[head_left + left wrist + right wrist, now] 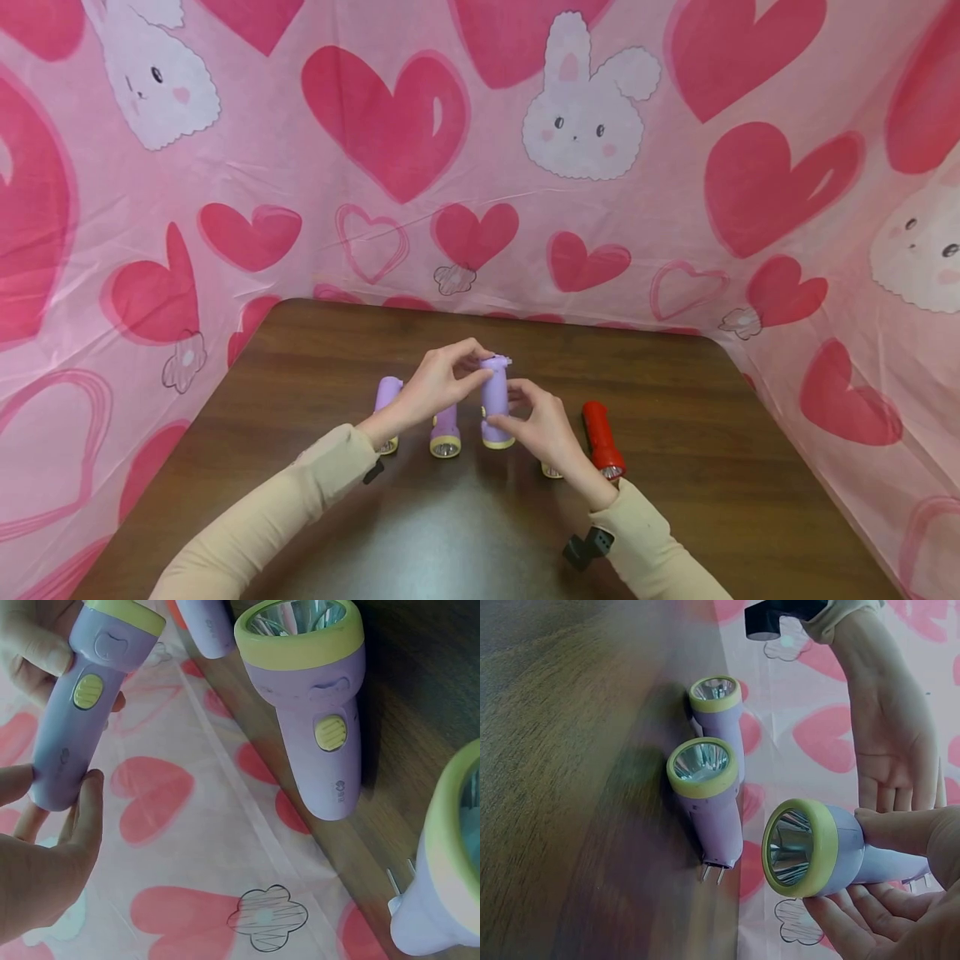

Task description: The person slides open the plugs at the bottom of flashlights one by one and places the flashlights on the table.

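Note:
Both hands hold one lilac flashlight [495, 404] above the table, its yellow-rimmed head pointing down in the head view. My left hand [438, 379] pinches the tail end between thumb and fingers. Around the head end, my right hand [545, 425] has its thumb on one side and fingers on the other. A ridged yellow switch [88, 691] faces the left wrist camera. Small metal prongs show at the tail in the head view. Nearest to the left hand, a second lilac flashlight [446, 429] lies with its lens toward me; the left forearm partly covers a third [388, 392].
A red flashlight [600, 433] lies right of the right hand. Beside it, another yellow-rimmed flashlight [552, 472] is mostly hidden by that hand. The brown wooden table [637, 367] is backed by a pink cloth [510, 179] with hearts and rabbits.

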Motion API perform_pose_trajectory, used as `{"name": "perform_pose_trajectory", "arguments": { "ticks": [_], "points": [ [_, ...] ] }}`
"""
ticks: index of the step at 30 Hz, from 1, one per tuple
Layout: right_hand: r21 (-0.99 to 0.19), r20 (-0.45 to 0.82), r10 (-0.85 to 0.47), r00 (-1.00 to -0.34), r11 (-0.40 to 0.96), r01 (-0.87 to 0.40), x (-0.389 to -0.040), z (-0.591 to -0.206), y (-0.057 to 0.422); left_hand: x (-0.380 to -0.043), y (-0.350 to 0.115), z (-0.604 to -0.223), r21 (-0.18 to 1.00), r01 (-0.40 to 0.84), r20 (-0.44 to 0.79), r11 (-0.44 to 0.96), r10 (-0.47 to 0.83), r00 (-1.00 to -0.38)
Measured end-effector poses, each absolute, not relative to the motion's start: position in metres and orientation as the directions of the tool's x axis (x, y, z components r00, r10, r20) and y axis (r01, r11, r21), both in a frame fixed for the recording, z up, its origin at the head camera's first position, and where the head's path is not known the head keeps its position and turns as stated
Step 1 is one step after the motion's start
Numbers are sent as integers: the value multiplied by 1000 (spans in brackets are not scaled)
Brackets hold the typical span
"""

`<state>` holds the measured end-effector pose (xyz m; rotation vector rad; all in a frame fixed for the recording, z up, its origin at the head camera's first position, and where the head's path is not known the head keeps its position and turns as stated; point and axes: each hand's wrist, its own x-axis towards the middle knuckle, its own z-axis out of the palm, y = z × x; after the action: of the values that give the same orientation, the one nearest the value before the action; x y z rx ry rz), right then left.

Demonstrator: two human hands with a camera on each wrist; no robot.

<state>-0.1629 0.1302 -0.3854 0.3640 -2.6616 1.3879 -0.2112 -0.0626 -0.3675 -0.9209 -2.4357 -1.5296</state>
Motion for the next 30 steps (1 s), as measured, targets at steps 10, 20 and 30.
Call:
{"name": "perform_pose_trajectory", "arguments": {
  "ticks": [10, 20, 30],
  "points": [
    [-791, 200, -160, -967, 556, -256, -163, -384, 129, -210, -61, -368, 785, 542, 409, 300, 406, -817],
    [-787, 204, -172, -964, 557, -266, -163, -385, 130, -212, -60, -367, 782, 555, 425, 282, 409, -807],
    [-790, 182, -166, -969, 562, -245, -161, -383, 129, -213, -61, -367, 758, 585, 443, 289, 429, -787]
  ]
}}
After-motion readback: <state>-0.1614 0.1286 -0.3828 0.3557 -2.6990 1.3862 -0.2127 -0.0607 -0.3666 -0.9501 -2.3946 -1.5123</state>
